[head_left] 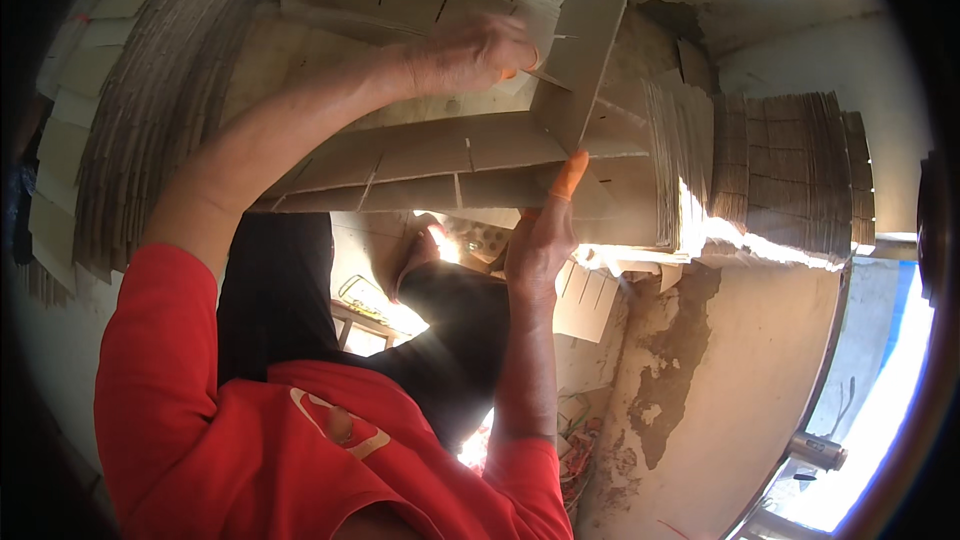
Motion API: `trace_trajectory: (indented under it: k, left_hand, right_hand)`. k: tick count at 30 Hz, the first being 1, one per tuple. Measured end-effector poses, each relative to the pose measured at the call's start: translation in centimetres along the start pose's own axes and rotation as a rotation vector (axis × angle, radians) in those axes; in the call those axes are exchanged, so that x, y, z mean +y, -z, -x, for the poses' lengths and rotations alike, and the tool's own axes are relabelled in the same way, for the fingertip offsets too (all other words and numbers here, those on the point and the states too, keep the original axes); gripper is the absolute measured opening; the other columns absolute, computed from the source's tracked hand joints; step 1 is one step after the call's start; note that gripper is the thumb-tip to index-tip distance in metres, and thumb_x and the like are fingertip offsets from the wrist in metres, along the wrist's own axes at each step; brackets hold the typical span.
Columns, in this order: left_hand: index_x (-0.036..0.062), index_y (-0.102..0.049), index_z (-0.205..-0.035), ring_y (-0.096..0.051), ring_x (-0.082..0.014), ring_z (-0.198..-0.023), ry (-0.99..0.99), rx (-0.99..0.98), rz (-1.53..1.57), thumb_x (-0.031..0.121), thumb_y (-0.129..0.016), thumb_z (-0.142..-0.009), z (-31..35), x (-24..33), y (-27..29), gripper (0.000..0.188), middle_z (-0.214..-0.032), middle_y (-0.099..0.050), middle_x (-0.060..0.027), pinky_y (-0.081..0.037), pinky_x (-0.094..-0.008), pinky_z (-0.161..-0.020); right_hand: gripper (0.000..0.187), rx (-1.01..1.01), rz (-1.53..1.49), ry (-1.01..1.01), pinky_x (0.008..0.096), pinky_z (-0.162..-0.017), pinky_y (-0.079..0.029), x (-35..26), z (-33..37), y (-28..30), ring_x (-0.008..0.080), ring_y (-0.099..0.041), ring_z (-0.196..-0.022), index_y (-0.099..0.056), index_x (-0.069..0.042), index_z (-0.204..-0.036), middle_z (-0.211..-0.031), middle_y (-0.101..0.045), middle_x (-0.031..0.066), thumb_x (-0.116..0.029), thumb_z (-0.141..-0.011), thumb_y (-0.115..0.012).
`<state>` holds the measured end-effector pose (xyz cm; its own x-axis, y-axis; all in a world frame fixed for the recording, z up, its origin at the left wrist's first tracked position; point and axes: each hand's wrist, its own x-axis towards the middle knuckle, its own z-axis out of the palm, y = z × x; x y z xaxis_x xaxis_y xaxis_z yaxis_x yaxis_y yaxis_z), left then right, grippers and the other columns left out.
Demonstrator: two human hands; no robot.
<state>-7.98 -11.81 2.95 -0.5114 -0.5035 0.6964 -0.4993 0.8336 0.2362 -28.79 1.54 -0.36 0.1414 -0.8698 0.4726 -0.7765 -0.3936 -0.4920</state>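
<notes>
left hand (480, 52) (upper centre) and right hand (543, 235) (centre) both pinch cardboard (510, 132); seemingly light, stiff, weak at slots (468, 155): grip by edges.

No readable words; just a pale curved emblem (368, 445) on the red shirt (290, 480), perhaps marks on a metal cylinder (818, 451).

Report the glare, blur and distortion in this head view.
Head view: glare whites out part of the bright opening at lower right, and sunlight streaks the stacked cardboard; the left hand looks slightly blurred, the right hand crisper; fisheye distortion bows straight edges near the rim, and the corners go black.
</notes>
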Motion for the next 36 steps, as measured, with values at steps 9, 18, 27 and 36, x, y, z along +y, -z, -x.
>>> trace_trajectory:
  k: [9,18,27,36]
  left_hand:
    - [-0.0012,-0.058,-0.088,-0.056,-0.0229,-0.077,0.528,-0.209,0.434,0.015,-0.077,-0.069,-1.7,0.8,3.9,0.032,-0.088,-0.057,-0.0096,-0.048,-0.0346,-0.064]
    - [0.0053,-0.052,-0.107,-0.048,-0.0245,-0.106,0.392,-0.297,-0.587,0.016,-0.075,-0.069,0.4,-11.1,-1.5,0.046,-0.105,-0.054,-0.0049,-0.037,-0.0342,-0.091]
    - [0.0075,-0.053,-0.101,-0.051,-0.0233,-0.101,0.127,-0.130,-0.639,0.005,-0.054,-0.075,2.5,-12.6,-2.3,0.026,-0.100,-0.054,-0.0066,-0.039,-0.0356,-0.088]
    - [0.0079,-0.054,-0.098,-0.056,-0.0267,-0.089,0.218,-0.171,-0.568,0.004,-0.051,-0.079,1.3,-11.1,-1.5,0.019,-0.092,-0.056,-0.0090,-0.047,-0.0379,-0.076]
  right_hand:
    - [0.077,0.107,0.059,0.164,0.0348,-0.055,-0.051,0.9,1.1,-0.3,0.0289,-0.061,-0.066,-0.021,0.000,-0.145,-0.103,-0.057,0.0249,0.016,-0.074,-0.046]
    - [0.081,0.164,0.014,0.203,0.0212,-0.068,-0.049,0.8,0.2,-2.1,0.0184,-0.064,-0.079,-0.031,-0.002,-0.143,-0.121,-0.059,0.0190,0.025,-0.067,-0.042]
    - [0.084,0.177,-0.030,0.236,0.0211,-0.060,-0.047,0.8,0.3,-2.2,0.0146,-0.059,-0.064,-0.032,-0.002,-0.143,-0.101,-0.066,0.0147,0.023,-0.064,-0.041]
    - [0.082,0.160,0.007,0.222,0.0226,-0.058,-0.047,0.0,0.5,-1.0,0.0171,-0.060,-0.062,-0.033,-0.004,-0.143,-0.103,-0.066,0.0161,0.021,-0.065,-0.042]
